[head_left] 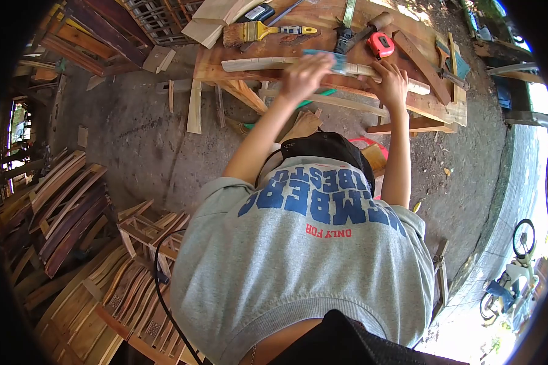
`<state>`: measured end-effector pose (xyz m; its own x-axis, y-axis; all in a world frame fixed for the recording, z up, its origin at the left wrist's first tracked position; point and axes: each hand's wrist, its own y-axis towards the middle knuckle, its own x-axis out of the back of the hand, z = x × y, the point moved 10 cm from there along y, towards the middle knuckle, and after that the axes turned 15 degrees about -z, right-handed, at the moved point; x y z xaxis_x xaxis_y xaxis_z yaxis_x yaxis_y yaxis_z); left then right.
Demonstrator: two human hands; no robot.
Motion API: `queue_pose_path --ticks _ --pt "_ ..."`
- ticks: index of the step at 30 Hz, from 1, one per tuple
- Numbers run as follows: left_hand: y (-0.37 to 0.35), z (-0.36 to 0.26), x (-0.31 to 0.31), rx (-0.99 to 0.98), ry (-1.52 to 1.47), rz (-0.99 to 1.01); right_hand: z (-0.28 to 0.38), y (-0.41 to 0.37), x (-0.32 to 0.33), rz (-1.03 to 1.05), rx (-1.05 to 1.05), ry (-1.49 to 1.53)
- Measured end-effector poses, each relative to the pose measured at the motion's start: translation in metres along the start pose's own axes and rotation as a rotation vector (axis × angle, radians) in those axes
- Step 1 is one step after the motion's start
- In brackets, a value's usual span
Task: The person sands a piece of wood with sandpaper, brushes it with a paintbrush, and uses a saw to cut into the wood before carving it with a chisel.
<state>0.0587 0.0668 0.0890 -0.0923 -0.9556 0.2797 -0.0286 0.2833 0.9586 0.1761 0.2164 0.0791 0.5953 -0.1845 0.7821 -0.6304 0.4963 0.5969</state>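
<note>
A long, pale, slightly curved wooden slat [256,64] lies along the near edge of the wooden workbench [210,68]. My left hand [309,78] is closed over a blue-green piece of sandpaper [335,59] pressed on top of the slat; both are smeared by motion. Further right, my right hand [388,84] grips the slat, its fingers bent over the wood. Just beyond that hand sits a red tape measure [380,45]. A dark reddish wooden bar [421,67] rests at an angle to its right.
On the bench lie a yellow-handled paintbrush [259,32], a wooden-handled hammer [371,29], a clamp-like tool [345,33] and wood offcuts [210,27]. Curved wooden parts [67,207] are stacked at left on the floor. A motorcycle [511,286] stands outside at lower right.
</note>
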Motion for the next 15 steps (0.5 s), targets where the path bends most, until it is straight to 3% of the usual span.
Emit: queue_pose_path --ticks 2,5,6,9,12,15 --pt "-0.012 0.053 0.035 0.114 0.091 0.065 0.0 0.002 0.001 0.053 -0.036 -0.007" --pt "-0.028 0.114 0.095 0.118 0.284 0.14 0.0 0.0 0.0 0.033 -0.018 -0.018" --pt "-0.024 0.115 0.108 0.013 0.374 0.139 -0.001 -0.001 -0.001 0.036 -0.033 -0.019" --pt "-0.02 0.1 0.1 0.015 0.306 0.113 0.0 0.001 0.004 -0.051 -0.012 -0.013" --pt "-0.008 0.037 0.045 0.083 0.031 0.015 -0.002 0.0 0.002 -0.082 -0.005 -0.01" --pt "0.0 -0.018 -0.01 0.068 -0.018 0.023 -0.003 0.0 0.002 -0.09 0.008 -0.029"
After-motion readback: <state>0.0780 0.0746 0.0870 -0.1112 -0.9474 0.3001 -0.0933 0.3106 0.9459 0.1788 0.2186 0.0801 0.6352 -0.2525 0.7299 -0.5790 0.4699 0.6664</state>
